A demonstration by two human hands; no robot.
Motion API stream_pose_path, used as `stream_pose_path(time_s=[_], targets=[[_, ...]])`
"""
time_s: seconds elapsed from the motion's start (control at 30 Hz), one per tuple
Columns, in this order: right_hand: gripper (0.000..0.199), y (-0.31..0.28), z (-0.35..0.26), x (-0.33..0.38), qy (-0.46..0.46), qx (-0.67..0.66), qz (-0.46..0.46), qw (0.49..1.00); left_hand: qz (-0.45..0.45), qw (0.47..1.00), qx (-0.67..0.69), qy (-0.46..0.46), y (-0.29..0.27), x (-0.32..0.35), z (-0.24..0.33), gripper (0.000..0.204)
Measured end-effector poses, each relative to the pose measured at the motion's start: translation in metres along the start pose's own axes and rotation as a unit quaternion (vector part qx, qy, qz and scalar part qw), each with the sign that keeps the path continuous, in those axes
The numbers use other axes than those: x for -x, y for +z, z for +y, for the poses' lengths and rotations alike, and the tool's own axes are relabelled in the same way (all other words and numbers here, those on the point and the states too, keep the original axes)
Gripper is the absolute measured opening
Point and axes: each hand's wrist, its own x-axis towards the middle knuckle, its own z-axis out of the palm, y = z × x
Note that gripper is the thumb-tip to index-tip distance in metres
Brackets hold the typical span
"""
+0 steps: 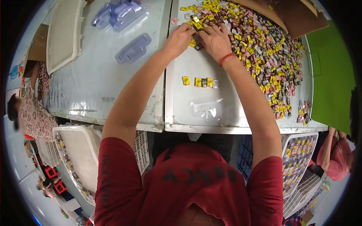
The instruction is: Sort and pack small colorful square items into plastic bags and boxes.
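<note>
Left hand (180, 40) and right hand (216, 42) curl at small wrapped pieces (192, 43) — cannot tell their grip — right-side white crate (301, 135) holds more, in rows

Pieces (260, 52) heaped on right table (177, 103), stacked trays (126, 16) on left table (90, 75), cardboard (296, 15) behind heap

We see small yellow and dark wrapped pieces (192, 43) bunched toward tabletop's far-left corner; loose mixed pile (260, 56) sprawls toward right edge; row of four (204, 82) lies nearer front edge.
</note>
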Motion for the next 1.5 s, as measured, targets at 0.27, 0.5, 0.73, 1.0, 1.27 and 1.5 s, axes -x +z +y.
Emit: stream_pose_path(time_s=[0.27,0.5,0.73,1.0,1.27,1.5], targets=[[0.011,-0.007,-0.003,0.009,0.052,-0.073,0.021,0.996,0.054,0.993,0.05,-0.096,-0.037,0.011,0.015,0.018],[0.02,-0.1,-0.023,0.109,0.269,-0.408,-0.04,0.872,-0.01,0.968,0.173,-0.183,-0.079,0.116,0.102,0.018],[0.023,-0.083,-0.024,0.166,0.16,-0.287,0.035,0.944,0.01,0.99,0.119,-0.076,-0.051,0.13,0.096,0.027],[0.034,-0.081,-0.028,0.145,0.122,-0.27,-0.008,0.955,0.001,0.989,0.133,-0.064,-0.042,0.118,0.1,0.03],[0.032,-0.101,-0.03,0.159,0.163,-0.242,0.025,0.956,0.044,0.988,0.054,0.14,-0.064,0.139,0.158,0.043],[0.03,-0.107,-0.054,0.167,0.191,-0.25,0.031,0.949,-0.106,0.978,0.12,0.136,-0.04,0.153,0.162,0.041]])
